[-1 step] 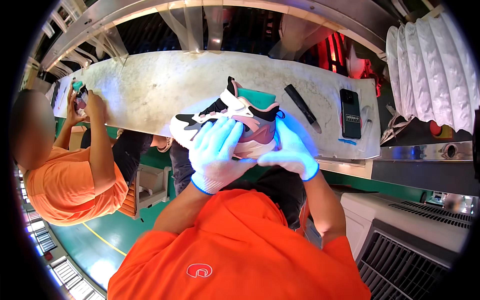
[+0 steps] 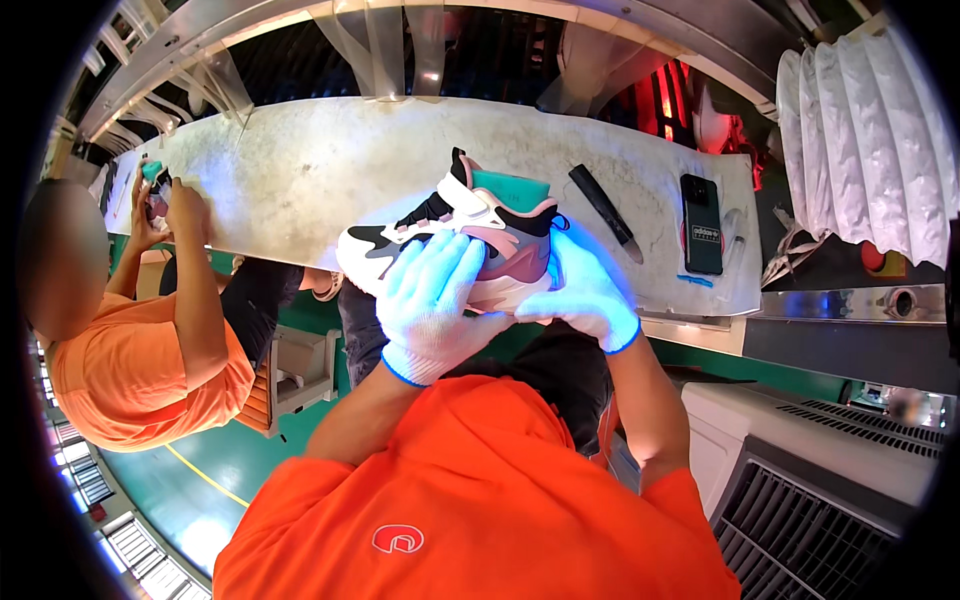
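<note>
Grey worktable (image 2: 300,180) running across under glaring lamp. Sneaker (image 2: 470,235) lying at near edge, lit for viewing. Left hand (image 2: 435,305) cupping its side, fingers spread wide; right hand (image 2: 585,295) gripping heel, steadying. Phone (image 2: 702,225) and black tool (image 2: 605,212) sitting aside, clear of hands.

I held a sneaker (image 2: 470,235) over the pale worktable (image 2: 300,170), my gloved left hand (image 2: 435,305) across its side and my gloved right hand (image 2: 585,295) at the heel. A black tool (image 2: 605,212) and a dark phone (image 2: 702,223) lay to my right. A co-worker (image 2: 130,330) in orange stood at my left, handling a small item.
</note>
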A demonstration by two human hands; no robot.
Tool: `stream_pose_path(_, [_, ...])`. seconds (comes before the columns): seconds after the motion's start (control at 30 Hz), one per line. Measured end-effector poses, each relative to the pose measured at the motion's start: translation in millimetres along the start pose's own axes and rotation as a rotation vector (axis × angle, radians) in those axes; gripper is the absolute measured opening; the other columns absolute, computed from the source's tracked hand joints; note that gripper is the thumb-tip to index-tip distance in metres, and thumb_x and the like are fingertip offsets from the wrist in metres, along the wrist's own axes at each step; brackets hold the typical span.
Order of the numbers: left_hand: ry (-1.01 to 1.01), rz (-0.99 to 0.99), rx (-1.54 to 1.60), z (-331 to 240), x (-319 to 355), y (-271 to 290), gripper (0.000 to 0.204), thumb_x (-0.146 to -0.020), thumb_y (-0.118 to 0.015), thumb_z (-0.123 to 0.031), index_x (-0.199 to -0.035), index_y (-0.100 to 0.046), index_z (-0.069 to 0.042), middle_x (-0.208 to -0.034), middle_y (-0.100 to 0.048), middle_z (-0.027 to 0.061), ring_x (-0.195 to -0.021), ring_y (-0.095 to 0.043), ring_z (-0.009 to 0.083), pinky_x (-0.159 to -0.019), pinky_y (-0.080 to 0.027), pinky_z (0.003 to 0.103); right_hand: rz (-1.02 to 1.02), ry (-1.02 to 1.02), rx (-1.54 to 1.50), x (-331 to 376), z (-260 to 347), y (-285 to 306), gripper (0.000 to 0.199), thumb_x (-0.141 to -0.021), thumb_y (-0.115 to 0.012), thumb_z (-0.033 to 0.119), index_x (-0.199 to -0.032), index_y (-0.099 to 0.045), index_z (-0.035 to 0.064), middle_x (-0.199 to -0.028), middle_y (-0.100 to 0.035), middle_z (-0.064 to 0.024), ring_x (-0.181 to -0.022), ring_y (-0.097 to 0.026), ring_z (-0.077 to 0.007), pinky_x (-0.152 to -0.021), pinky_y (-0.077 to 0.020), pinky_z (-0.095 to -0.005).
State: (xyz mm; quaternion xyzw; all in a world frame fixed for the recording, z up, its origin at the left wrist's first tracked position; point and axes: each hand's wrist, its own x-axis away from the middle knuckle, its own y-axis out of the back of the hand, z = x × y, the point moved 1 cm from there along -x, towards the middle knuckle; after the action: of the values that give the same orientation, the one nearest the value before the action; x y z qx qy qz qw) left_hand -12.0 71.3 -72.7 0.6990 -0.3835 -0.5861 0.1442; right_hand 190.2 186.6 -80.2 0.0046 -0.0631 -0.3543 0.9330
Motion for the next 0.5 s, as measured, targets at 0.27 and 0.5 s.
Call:
stream_pose_path(0.27, [-0.007,-0.119,-0.082,-6.1,14.4,-8.1,0.075,-0.068,-0.105,-0.049,-0.121,-0.077,-0.004,-0.122,-0.077,0.0123,-0.11,-0.08,0.0349,-0.097,-0.062,0.049,-0.111,-0.018,-0.238,-15.2,42.4,-32.7,0.071,-0.073,-0.099,0.006,-0.136,-0.067,-0.0006,-0.12,-0.077,-0.0075,-0.105,-0.074,-0.0162,-0.096,-0.0629,-0.0336])
stream_pose_path(0.5, [-0.057,-0.109,0.017,2.4,17.4,0.3,0.078,-0.066,-0.105,-0.04,-0.129,-0.076,-0.005,-0.127,-0.077,0.0135,-0.113,-0.079,0.0375,-0.101,-0.063,0.05,-0.3,-0.06,-0.4,-16.7,-7.9,-51.5,0.08,-0.075,-0.099,0.006,-0.142,-0.057,-0.0002,-0.132,-0.073,-0.0101,-0.116,-0.071,-0.0175,-0.099,-0.0614,-0.0331])
